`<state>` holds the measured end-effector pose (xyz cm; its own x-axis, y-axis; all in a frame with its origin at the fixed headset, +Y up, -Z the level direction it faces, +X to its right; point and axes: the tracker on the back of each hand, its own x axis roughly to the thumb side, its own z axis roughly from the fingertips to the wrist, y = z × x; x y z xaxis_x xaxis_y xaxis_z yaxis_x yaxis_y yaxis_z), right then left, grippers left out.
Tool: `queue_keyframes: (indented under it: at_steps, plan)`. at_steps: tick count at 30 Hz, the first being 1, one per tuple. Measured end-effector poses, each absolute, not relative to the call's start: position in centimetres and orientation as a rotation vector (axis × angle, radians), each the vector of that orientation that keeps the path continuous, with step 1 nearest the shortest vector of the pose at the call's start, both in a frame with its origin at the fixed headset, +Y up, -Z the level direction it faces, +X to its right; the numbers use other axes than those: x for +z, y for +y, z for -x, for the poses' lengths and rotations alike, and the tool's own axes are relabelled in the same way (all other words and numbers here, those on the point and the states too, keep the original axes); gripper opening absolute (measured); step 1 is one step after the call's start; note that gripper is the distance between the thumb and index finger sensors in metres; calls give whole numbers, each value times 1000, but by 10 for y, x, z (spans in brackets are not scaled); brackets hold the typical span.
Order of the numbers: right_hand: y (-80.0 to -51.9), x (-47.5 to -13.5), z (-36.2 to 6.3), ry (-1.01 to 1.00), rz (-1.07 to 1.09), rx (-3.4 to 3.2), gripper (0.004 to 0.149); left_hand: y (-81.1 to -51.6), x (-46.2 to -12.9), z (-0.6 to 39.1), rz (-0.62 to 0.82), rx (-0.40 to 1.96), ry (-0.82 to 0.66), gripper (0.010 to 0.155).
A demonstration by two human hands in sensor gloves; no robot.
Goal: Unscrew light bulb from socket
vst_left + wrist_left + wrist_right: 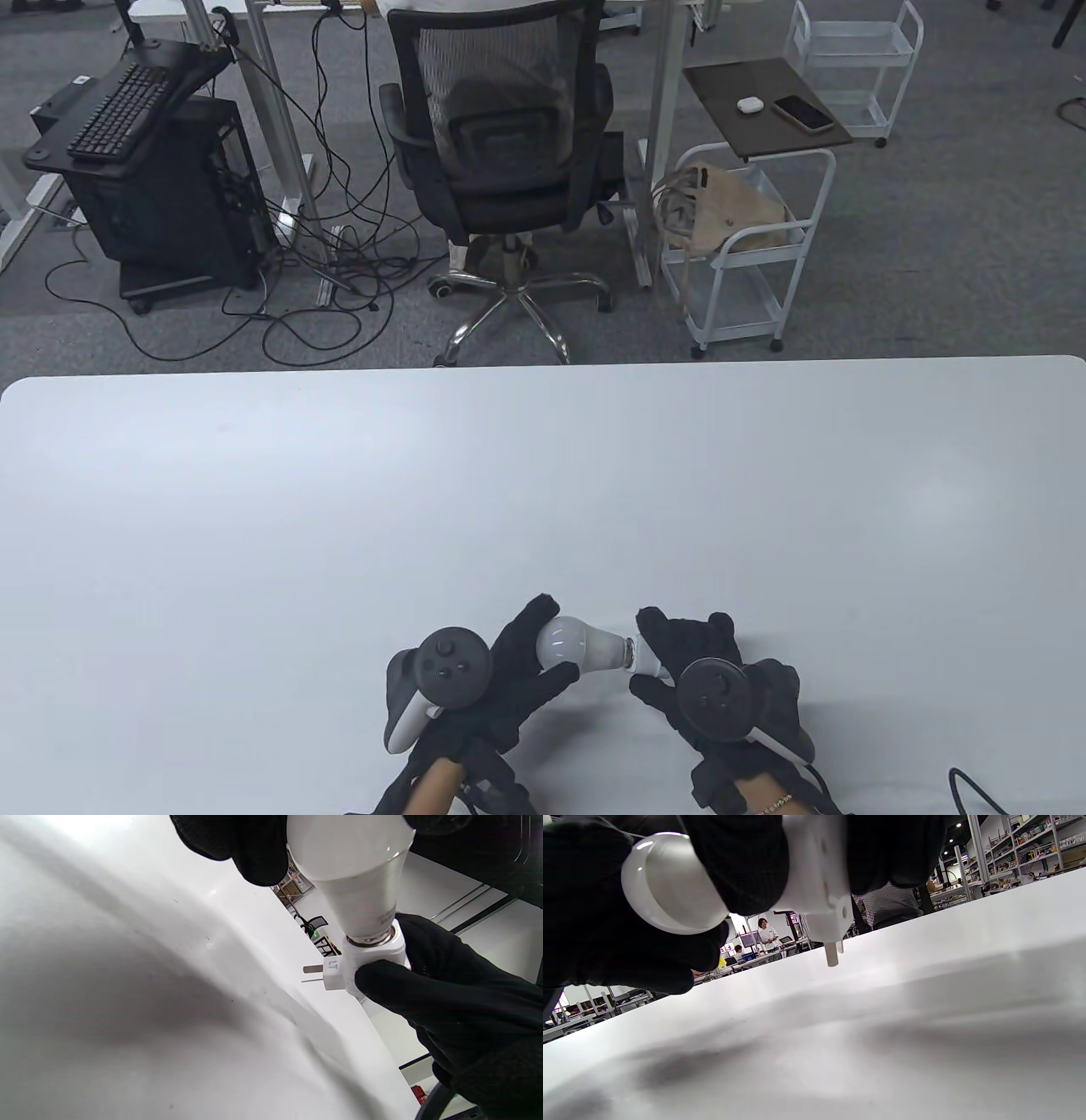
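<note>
The light bulb (570,643) and socket (646,656) hang just above the bench (543,475), at its 6 o'clock edge. Their long axis runs 9 to 3: dome toward the left hand (509,671), which cups it; the right hand (713,679) pinches the socket, prongs pointing down.

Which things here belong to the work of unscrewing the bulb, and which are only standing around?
Part of the job:
- bulb, held by the left hand
- socket, held by the right hand

Only around:
- table
- office chair
- keyboard
- white cart with a bag
- phone and earbud case on the cart's top
</note>
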<state>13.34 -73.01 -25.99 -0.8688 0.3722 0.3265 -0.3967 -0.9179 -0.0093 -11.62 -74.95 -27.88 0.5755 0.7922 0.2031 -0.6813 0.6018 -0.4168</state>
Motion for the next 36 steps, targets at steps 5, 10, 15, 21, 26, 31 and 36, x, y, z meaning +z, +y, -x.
queue_keyframes:
  at_steps: [5,10,15,21,26,31,36]
  plan:
    - [-730,-260,-134,-100,-445,2697,69,-747,-278,116,286,861,-394,89]
    - [-730,-260,-134,-96,-442,2693,69,-746,-278,117,265,843,-390,77]
    - [-730,-260,-134,-98,-445,2696,69,-746,-279,118,264,850,-380,76]
    - [-730,-260,-134,-92,-449,2696,69,-747,-278,118,262,850,-376,77]
    - [-730,-260,-135,-93,-445,2695,69,-746,-277,114,291,845,-420,81]
    - [-731,-260,-134,-83,-451,2698,69,-745,-278,115,260,827,-404,76]
    - [-731,-260,-133,-87,-464,2692,69,-747,-279,117,268,850,-384,75]
